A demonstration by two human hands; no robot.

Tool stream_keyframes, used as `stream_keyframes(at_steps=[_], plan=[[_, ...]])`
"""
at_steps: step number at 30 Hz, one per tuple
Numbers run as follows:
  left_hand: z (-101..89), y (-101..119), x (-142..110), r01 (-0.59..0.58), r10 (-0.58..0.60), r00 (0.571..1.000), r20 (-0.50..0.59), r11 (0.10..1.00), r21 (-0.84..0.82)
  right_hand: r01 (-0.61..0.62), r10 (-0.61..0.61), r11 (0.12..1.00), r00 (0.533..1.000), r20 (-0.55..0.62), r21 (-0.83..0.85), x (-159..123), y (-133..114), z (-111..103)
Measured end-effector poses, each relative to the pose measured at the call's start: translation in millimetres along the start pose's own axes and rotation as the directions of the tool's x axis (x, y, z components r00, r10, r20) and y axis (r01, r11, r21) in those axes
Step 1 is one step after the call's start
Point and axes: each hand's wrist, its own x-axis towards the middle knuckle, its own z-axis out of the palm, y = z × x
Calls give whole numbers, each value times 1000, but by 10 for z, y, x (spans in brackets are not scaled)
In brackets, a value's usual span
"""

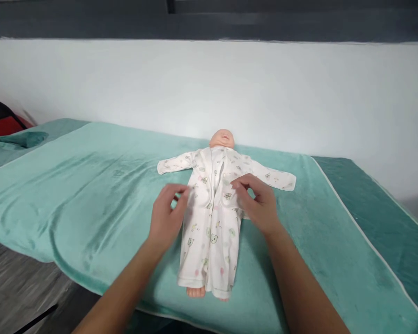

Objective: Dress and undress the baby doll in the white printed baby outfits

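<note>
A baby doll (222, 138) lies on its back, dressed in a white baby jacket (202, 178) and matching trousers (212, 246) printed with small bears. The jacket's front edges lie apart down the middle, and both sleeves stretch out sideways. Beside the jacket's left side is my left hand (167, 213), thumb and forefinger pinched close together at its edge. Over the jacket's right front panel, my right hand (259, 199) also makes a pinch. Whatever either pinch holds is too small to make out. The doll's toes (195, 292) show below one trouser leg.
Under the doll spreads a light green plush blanket (101, 199), with a darker green cover (386, 218) at the right. A white wall (209, 83) rises directly behind. Dark grey floor (17, 278) shows at lower left, and a red and black object (2, 123) stands far left.
</note>
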Motion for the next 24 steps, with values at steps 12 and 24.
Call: stream_keyframes(at_steps=[12,24], plan=[[770,171,1511,-128,138,946,293,990,-54,-418,445,760,893,-70,-499,1158,185,314],[899,324,1736,61,-82,940,332,995,75,-412,415,909,908,-49,62,1247,443,254]])
